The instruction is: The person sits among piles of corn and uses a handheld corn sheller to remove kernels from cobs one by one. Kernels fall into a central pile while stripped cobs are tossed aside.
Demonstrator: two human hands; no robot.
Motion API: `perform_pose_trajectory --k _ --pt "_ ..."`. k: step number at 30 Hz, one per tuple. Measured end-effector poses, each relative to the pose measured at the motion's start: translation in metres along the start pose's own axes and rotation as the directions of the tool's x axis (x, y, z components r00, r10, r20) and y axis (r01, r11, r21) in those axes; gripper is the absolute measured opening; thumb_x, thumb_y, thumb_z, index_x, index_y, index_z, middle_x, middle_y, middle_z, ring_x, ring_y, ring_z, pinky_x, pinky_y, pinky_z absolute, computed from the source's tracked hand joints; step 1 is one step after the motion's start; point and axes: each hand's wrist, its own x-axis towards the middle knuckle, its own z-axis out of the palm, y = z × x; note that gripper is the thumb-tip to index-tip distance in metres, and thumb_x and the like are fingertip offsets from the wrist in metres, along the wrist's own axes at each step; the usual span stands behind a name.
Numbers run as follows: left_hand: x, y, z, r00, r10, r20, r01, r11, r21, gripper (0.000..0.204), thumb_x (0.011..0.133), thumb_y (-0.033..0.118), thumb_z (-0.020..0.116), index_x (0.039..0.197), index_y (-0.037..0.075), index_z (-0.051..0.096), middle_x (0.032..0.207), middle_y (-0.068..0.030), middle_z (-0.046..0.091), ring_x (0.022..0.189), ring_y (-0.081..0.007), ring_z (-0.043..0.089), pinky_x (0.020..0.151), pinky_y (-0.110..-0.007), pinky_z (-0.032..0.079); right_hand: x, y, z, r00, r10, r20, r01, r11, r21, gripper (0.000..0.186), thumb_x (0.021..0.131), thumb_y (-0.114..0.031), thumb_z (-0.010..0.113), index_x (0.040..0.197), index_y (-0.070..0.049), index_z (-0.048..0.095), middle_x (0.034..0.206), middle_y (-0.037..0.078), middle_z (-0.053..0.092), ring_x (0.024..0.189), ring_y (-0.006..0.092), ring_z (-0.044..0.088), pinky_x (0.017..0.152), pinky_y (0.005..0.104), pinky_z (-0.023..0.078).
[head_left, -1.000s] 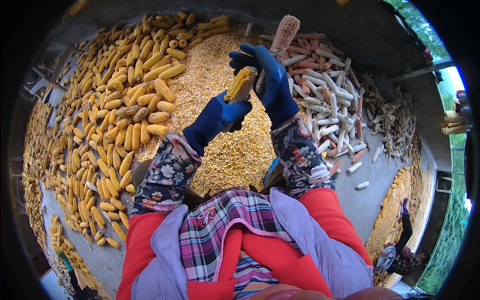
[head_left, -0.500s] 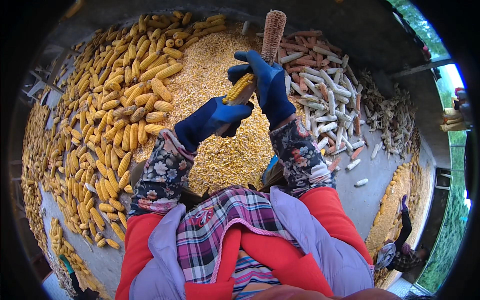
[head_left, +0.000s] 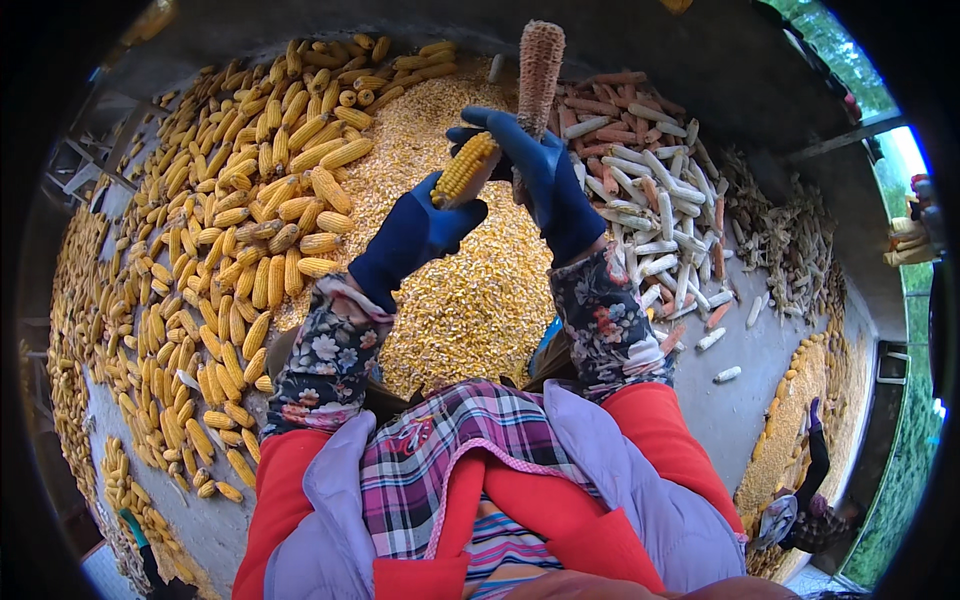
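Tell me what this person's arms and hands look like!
The left hand and right hand wear blue gloves, brighter blue on the fingers and dark navy at the cuffs. Dark flowery sleeves, with pale and reddish blossoms, cover the forearms. Higher up, the arms have plain bright red sleeves.

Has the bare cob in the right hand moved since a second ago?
Yes: the bare cob has swung its top end left, away from the cob pile.
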Motion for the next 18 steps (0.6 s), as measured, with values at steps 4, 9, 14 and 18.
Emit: perform_pose_trajectory --k 4,9,14,18 --pt "0.002 0.005 0.009 0.991 -0.107 0.08 0.112 0.992 -0.057 0.055 0.094 0.031 0.073 0.137 0.004 0.055 0.095 -0.0081 0.07 0.074 -0.0143 0.066 0.066 -0.029 0.051 0.0 0.018 -0.001 0.998 -0.047 -0.047 0.052 0.991 0.12 0.04 0.102 -0.026 0.065 0.128 0.004 0.065 0.112 0.018 0.074 0.104 0.0265 0.073 0.094 0.0401 0.058" --pt "-0.008 0.023 0.003 0.934 -0.195 0.299 0.289 0.904 -0.316 0.043 0.095 0.036 0.072 0.121 0.003 0.063 0.081 -0.0043 0.066 0.069 -0.0131 0.063 0.062 -0.03 0.049 -0.002 0.006 0.004 0.995 -0.087 0.049 0.081 0.992 0.099 0.042 0.104 -0.028 0.061 0.133 0.004 0.062 0.119 0.018 0.072 0.109 0.0277 0.071 0.098 0.0424 0.056" --pt "0.013 -0.028 0.006 0.949 0.115 -0.292 -0.073 0.985 0.153 0.036 0.094 0.032 0.075 0.112 0.003 0.064 0.085 -0.007 0.071 0.074 -0.0212 0.07 0.069 -0.035 0.055 0.003 0.013 0.004 0.993 -0.078 0.085 0.049 0.951 0.304 0.047 0.107 -0.033 0.054 0.137 0.003 0.058 0.13 0.017 0.068 0.119 0.0272 0.067 0.102 0.043 0.054" --pt "0.008 -0.013 0.016 0.927 0.15 -0.344 0.07 0.832 0.55 0.038 0.094 0.034 0.074 0.114 0.004 0.064 0.101 -0.0172 0.075 0.095 -0.033 0.074 0.078 -0.041 0.057 0.004 0.03 0.016 0.995 -0.027 -0.101 0.058 0.948 0.314 0.041 0.103 -0.03 0.062 0.126 0.004 0.065 0.113 0.016 0.073 0.106 0.0253 0.071 0.092 0.0388 0.057"
